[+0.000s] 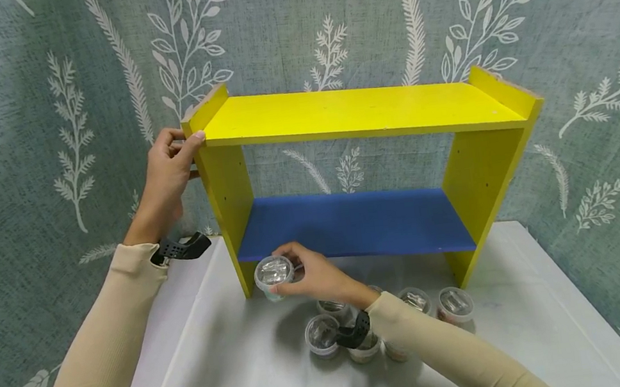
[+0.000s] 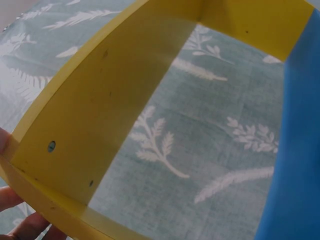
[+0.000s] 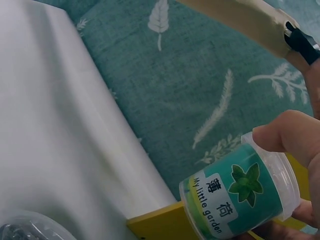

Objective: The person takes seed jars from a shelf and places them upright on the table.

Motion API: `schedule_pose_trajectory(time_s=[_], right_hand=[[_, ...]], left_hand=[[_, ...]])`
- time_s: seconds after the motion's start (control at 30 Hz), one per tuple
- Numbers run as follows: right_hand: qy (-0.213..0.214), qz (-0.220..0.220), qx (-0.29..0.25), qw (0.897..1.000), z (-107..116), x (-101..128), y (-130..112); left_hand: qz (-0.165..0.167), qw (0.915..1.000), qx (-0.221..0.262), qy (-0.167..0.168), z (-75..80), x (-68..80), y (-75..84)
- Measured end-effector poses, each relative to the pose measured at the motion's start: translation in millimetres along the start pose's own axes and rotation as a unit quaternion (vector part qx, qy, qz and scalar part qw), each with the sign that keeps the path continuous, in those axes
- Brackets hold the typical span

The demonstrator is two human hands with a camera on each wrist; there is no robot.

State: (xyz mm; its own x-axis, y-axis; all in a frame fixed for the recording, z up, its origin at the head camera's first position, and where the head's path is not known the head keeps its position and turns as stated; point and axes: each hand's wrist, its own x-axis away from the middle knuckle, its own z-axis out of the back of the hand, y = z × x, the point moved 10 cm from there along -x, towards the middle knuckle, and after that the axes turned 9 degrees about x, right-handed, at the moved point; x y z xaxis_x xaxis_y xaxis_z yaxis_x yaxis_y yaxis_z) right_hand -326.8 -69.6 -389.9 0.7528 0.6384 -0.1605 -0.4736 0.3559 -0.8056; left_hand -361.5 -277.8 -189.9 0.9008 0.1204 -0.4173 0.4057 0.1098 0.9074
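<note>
A yellow shelf (image 1: pixel 355 110) with a blue lower board (image 1: pixel 354 223) stands on a white table (image 1: pixel 240 383). My left hand (image 1: pixel 170 165) grips the shelf's top left corner, thumb on the front edge; in the left wrist view the yellow side panel (image 2: pixel 100 115) fills the frame with fingertips (image 2: pixel 22 227) at the lower left. My right hand (image 1: pixel 311 277) holds a small clear jar (image 1: pixel 273 275) with a green mint label (image 3: pixel 235 192) just in front of the blue board's left end, at the shelf's left leg.
Several more small clear-lidded jars (image 1: pixel 416 300) cluster on the table under my right forearm. A leaf-patterned teal cloth (image 1: pixel 17 126) hangs behind and beside the table. The table's left edge (image 3: pixel 125 135) drops off close to the shelf.
</note>
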Motion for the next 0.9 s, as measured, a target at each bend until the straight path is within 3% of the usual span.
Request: schedule_pose_trajectory(time_s=[0.9], right_hand=[[-0.047, 0.042, 0.056, 0.996, -24, 14, 3]], left_hand=[[-0.005, 1.0, 0.001, 0.0, -0.5, -0.2, -0.2]])
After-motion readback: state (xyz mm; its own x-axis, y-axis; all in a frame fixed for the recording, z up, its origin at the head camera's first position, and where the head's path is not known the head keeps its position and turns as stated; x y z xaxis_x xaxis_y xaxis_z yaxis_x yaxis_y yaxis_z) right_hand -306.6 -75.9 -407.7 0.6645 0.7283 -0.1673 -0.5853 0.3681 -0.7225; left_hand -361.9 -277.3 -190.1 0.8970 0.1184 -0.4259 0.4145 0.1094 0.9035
